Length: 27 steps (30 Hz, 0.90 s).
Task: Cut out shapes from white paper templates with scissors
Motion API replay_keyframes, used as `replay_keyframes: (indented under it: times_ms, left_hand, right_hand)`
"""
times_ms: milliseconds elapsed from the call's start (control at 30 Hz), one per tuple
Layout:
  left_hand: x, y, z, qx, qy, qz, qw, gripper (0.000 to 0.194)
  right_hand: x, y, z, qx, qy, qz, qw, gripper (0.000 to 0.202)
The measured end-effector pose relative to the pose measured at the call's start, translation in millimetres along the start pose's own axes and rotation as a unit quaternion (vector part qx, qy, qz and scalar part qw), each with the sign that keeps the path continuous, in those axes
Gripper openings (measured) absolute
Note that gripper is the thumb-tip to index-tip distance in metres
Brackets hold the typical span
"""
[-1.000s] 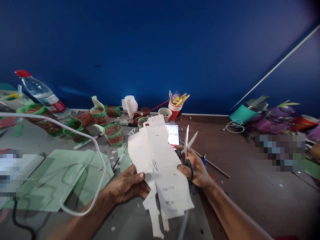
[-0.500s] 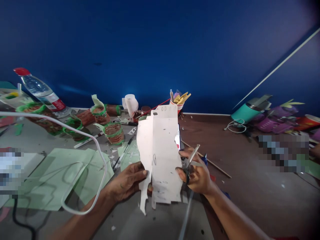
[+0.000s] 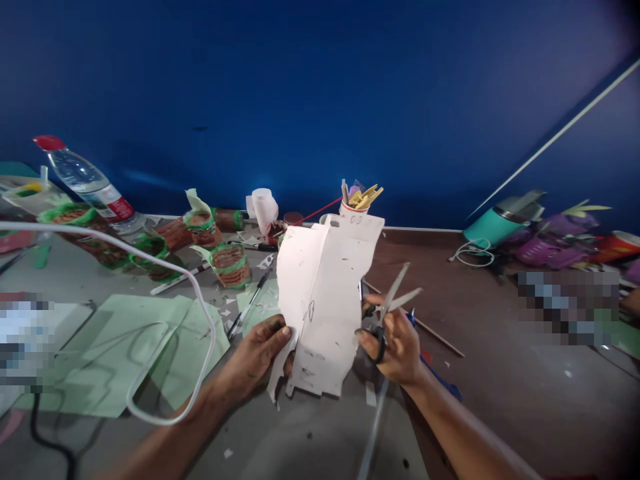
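Note:
A folded sheet of white card (image 3: 340,287), with ragged edges and small pencil marks, is held up over the grey work surface. My left hand (image 3: 263,350) grips its lower left edge, thumb in front and some fingers hidden behind. Just right of the card, my right hand (image 3: 395,340) is closed round the dark handles of a pair of scissors (image 3: 395,300). The scissor blades are spread apart and point up and to the right, with nothing between them. A narrow strip of card hangs below my left hand.
Green paper (image 3: 105,353) and a looping white cable (image 3: 210,320) lie left. Behind stand brown-and-green pots (image 3: 230,265), a bottle (image 3: 93,183) and a cup of tools (image 3: 355,208). A wooden stick (image 3: 440,337) and teal tumbler (image 3: 493,223) are right.
The card has tilted, its top leaning to the right and its lower end shifting left. The scissors have opened wider and are now more clearly apart from the card.

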<state>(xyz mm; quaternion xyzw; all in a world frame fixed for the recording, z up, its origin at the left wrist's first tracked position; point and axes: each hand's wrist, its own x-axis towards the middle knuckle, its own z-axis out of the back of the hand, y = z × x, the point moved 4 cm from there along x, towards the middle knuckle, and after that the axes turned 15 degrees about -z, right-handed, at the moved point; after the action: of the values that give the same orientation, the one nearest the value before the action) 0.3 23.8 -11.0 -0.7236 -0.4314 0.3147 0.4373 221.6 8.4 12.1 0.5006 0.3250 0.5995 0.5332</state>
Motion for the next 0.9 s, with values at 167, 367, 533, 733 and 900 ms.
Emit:
replay_keyframes:
  times_ms: [167,367,533,733,900]
  left_hand:
    - [1.6,-3.5,5.6,0.035,-0.007,-0.059,0.998,0.027]
    - [6.1,-7.8,14.6,0.037,-0.027,-0.099,0.994,0.014]
    - [8.8,-10.0,20.5,0.056,-0.058,-0.094,0.992,0.030]
    - [10.3,-16.2,16.8,0.049,-0.057,-0.114,0.991,0.032]
    - [10.8,-16.1,25.4,0.053,-0.114,-0.140,0.982,0.030]
  right_hand:
    - [-4.8,17.6,6.9,0.094,-0.002,0.032,0.995,0.044]
    - [-8.0,40.2,-11.3,0.156,0.307,-0.048,0.937,0.051]
    - [-7.6,34.4,-16.8,0.135,0.384,-0.134,0.903,0.049]
    - [-3.0,32.6,-14.0,0.094,0.368,-0.136,0.915,0.044]
    - [-4.9,42.3,-17.3,0.012,0.377,-0.067,0.924,0.037]
